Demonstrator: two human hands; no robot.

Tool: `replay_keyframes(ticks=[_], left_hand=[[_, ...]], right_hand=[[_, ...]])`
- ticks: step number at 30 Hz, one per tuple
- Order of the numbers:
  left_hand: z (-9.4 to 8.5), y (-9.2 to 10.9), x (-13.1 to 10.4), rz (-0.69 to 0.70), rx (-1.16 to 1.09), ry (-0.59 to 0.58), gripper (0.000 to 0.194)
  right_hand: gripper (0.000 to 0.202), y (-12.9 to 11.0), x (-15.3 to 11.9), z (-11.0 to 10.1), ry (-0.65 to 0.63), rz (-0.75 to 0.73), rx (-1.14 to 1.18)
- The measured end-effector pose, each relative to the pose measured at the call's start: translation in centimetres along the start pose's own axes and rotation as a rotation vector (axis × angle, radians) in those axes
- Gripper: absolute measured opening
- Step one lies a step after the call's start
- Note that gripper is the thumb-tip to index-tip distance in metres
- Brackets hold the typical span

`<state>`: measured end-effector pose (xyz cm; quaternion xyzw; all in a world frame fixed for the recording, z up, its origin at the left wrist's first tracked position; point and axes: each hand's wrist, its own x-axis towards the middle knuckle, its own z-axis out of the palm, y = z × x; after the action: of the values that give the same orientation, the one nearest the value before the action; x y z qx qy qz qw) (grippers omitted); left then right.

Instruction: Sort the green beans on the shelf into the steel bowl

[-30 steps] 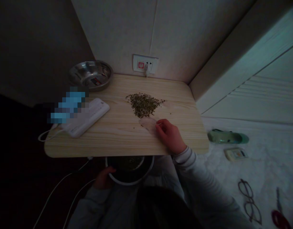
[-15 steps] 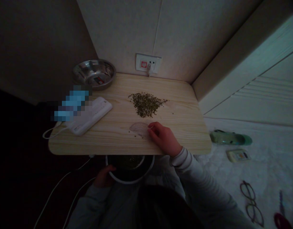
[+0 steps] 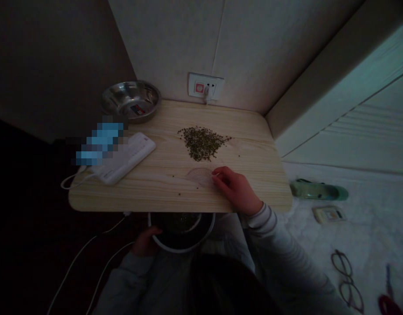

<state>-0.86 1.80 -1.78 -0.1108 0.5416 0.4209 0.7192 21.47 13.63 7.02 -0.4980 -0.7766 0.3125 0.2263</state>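
My right hand (image 3: 237, 189) is closed at the near side of the wooden table, thumb and fingers pinching a clear, half-round protractor (image 3: 199, 176) that lies low over the tabletop. A few stray mung beans (image 3: 179, 194) lie near it. Beyond it spreads a pile of small green mung beans (image 3: 203, 143). Below the table's front edge, my left hand (image 3: 146, 240) grips the rim of a round basin (image 3: 185, 250) with a pale edge. Something dark green lies inside that basin, partly hidden by the table and dim light.
On the table (image 3: 254, 175) stand a steel bowl (image 3: 152, 111) at back left and a white power strip (image 3: 125, 158) with a blurred-out lit screen beside it. A wall socket (image 3: 206, 86) is behind. To the right lie a green bottle (image 3: 319, 190), a small packet (image 3: 329, 215) and glasses (image 3: 346, 280).
My right hand has slid the protractor slightly to the right. Some stray beans near it have shifted position. My left hand still holds the basin, and the view has moved a little.
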Motion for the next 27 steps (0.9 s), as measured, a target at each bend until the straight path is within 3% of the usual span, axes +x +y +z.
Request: replay_keyframes(ticks=[6,15,21,27], left_hand=[[0.2,0.1,0.1,-0.014,0.011,0.012,0.019],[0.1,-0.1,0.4,0.019,0.017,0.001,0.014],[-0.4,-0.1,0.3,0.044,0.022,0.022,0.016],[0.1,0.0,-0.5,0.070,-0.010,0.044,0.018]], right_hand=[[0.015,0.4,-1.6,0.1,-0.047,0.045,-0.006],[0.017,-2.5,-2.9,2.7,-0.191,-0.053,0.039],[0.016,-2.0,-1.8,2.2,-0.022,0.018,0.046],[0.016,-2.0,-0.8,2.9,0.042,0.064,-0.016]])
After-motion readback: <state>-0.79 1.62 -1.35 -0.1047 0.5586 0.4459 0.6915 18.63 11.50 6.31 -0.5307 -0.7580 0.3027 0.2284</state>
